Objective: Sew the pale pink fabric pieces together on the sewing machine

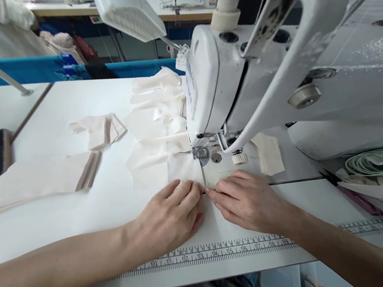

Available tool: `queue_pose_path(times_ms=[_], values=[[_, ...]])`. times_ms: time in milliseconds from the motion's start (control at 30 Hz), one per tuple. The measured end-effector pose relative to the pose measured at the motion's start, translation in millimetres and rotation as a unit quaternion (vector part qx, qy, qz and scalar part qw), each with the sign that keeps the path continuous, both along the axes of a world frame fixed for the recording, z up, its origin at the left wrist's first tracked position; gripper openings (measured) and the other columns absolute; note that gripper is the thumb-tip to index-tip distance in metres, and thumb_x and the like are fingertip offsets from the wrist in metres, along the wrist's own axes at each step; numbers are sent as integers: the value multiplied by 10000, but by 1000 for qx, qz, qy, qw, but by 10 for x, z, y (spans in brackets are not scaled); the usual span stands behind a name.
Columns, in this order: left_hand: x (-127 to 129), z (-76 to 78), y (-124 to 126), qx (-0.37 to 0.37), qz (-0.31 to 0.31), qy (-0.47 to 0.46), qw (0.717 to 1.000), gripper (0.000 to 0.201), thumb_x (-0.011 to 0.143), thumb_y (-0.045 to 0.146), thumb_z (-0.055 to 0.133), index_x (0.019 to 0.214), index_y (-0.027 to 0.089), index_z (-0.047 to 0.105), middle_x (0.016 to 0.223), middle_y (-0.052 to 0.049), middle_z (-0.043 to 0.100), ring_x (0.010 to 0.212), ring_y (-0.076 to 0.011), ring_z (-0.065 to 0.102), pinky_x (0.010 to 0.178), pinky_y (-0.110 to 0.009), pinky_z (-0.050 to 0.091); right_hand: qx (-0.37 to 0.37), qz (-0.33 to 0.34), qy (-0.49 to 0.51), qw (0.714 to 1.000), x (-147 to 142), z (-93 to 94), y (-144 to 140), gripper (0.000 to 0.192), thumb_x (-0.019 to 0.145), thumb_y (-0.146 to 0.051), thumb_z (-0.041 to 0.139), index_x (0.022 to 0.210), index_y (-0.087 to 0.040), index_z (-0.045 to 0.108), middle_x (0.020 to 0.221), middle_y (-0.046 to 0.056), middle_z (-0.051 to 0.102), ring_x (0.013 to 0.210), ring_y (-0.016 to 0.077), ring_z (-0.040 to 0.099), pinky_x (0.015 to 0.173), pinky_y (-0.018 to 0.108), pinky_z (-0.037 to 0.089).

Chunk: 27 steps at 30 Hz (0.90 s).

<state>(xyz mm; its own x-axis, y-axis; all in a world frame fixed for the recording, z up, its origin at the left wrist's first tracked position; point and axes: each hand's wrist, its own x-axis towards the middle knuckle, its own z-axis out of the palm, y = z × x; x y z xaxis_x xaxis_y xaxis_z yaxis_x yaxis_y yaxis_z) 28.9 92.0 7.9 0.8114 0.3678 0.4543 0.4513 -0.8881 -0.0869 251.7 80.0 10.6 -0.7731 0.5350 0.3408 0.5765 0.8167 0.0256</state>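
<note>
1. Left hand [168, 218] flat, fingers together, pressing thin cream cloth piece [181, 171] onto smooth white table [114, 202]. No grip, just palm-down hold.
2. Right hand [247, 197] flat too, fingertips touching the cloth edge just beside left.
3. Cloth soft, matte, creased; sits under metal presser foot [200, 153] of glossy white sewing machine [225, 77].
4. Long axis runs away from the person, chain of joined pieces trailing behind the needle.
5. Folded beige fabric stack [36, 179] well apart, left; printed ruler strip [221, 252] at table edge.

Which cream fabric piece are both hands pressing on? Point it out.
The cream piece under the presser foot, pinned by the left hand and right hand. The stacked pieces lie untouched further left.
</note>
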Motion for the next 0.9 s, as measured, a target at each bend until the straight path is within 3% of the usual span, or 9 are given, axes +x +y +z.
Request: queue_pose_path(times_ms=[900], values=[[-29, -1, 153, 12, -14, 1, 1000, 177, 917, 178, 532, 925, 91, 686, 1020, -130, 686, 950, -233, 661, 866, -376, 573, 13, -20, -21, 999, -42, 4, 72, 243, 933, -135, 497, 1125, -82, 637, 815, 40, 617, 726, 149, 560, 694, 318, 410]])
